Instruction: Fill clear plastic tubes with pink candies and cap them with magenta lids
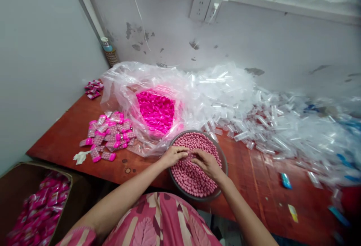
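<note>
A grey bowl (225, 162) full of round pink beads (191, 182) stands at the table's front edge. Over the beads, my left hand (175, 155) and my right hand (205, 162) come together, fingertips almost touching. Both hands have bent, closed fingers around something small and clear; its shape is hard to make out. Behind the bowl lies an open plastic bag (121, 77) with bright pink caps (156, 112) inside. Left of the bag is a pile of bead-filled clear containers with pink caps (111, 133).
Many clear empty containers (265, 126) spread over the back and right of the red-brown table (242, 201). A carton (73, 186) of pink packets stands lower left. A blue item (285, 181) and white scrap (81, 157) lie on the table.
</note>
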Tool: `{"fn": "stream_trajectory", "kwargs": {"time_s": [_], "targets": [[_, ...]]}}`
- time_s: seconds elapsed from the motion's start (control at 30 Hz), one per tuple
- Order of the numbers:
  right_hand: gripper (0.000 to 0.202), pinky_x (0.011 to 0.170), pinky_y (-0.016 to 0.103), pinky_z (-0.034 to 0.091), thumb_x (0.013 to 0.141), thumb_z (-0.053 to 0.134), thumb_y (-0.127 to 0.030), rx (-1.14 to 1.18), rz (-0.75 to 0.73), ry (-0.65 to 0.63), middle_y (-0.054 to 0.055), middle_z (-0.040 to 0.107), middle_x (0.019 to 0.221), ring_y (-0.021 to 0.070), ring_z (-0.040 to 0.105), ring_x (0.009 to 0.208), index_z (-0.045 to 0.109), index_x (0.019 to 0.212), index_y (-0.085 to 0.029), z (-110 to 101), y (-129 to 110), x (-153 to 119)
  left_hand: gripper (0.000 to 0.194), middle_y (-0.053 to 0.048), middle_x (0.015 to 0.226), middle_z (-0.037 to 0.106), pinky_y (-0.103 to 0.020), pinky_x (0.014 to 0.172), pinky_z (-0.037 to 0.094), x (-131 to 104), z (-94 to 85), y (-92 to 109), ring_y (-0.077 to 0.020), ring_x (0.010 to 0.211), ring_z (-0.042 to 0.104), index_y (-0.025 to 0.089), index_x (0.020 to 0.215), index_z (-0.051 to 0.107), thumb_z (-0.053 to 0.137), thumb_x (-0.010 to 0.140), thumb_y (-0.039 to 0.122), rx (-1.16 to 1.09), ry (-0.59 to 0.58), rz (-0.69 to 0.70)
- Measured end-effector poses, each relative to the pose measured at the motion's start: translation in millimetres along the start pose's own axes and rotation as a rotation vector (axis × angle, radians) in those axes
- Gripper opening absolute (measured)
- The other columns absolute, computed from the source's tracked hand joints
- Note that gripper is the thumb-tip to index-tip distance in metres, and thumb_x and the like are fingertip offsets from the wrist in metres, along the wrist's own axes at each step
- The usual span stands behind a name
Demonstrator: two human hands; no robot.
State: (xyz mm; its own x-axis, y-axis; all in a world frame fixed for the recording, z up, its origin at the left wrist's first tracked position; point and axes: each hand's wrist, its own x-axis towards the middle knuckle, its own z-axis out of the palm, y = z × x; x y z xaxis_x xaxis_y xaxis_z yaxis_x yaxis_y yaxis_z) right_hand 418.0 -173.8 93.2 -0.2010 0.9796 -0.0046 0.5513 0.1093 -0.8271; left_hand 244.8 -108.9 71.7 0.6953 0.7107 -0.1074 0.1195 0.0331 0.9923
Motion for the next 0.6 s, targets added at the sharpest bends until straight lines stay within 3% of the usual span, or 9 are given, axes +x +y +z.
{"fn": "stream_trajectory", "kwargs": {"time_s": [0.2, 0.33, 0.47, 0.6], "targets": [[0.017, 0.057, 0.023, 0.043, 0.080, 0.045, -0.034, -0.075, 0.095, -0.123, 0.001, 0.059, 0.069, 0.0130, 0.054, 0.061, 0.054, 0.084, -0.020, 3, 3, 5, 0.026, -0.006, 0.091, 0.065, -0.030, 0.080, 0.041, -10, -14.7, -7, -0.0180, 0.085, 0.057, 0.016, 0.092, 0.064, 0.050, 0.074, 0.028, 0.033, 0.096, -0.002], [0.021, 0.059, 0.025, 0.044, 0.078, 0.048, -0.035, -0.240, 0.112, -0.101, 0.002, 0.062, 0.076, 0.0147, 0.057, 0.065, 0.056, 0.089, -0.019, 0, 16, 26, 0.032, -0.007, 0.093, 0.063, -0.031, 0.073, 0.044, -25, -30.9, -14, -0.0173, 0.080, 0.057, 0.015, 0.097, 0.060, 0.052, 0.073, 0.035, -0.216, 0.190, -0.135], [0.026, 0.074, 0.028, 0.043, 0.081, 0.042, -0.032, -0.424, 0.011, -0.026, 0.005, 0.062, 0.095, 0.0164, 0.057, 0.083, 0.055, 0.100, -0.020, 11, 20, 87, 0.035, -0.006, 0.086, 0.061, -0.029, 0.067, 0.047, -43, -47.3, -17, -0.0138, 0.072, 0.057, 0.015, 0.098, 0.057, 0.056, 0.071, 0.038, -0.619, 0.231, -0.246], [0.024, 0.073, 0.024, 0.041, 0.085, 0.036, -0.025, -0.730, -0.014, -0.099, 0.006, 0.062, 0.093, 0.0146, 0.057, 0.084, 0.056, 0.097, -0.019, 37, 19, 166, 0.030, -0.004, 0.078, 0.061, -0.027, 0.069, 0.046, -53, -68.0, -14, -0.0119, 0.069, 0.056, 0.014, 0.087, 0.059, 0.059, 0.069, 0.037, -0.709, 0.318, -0.241]]}}
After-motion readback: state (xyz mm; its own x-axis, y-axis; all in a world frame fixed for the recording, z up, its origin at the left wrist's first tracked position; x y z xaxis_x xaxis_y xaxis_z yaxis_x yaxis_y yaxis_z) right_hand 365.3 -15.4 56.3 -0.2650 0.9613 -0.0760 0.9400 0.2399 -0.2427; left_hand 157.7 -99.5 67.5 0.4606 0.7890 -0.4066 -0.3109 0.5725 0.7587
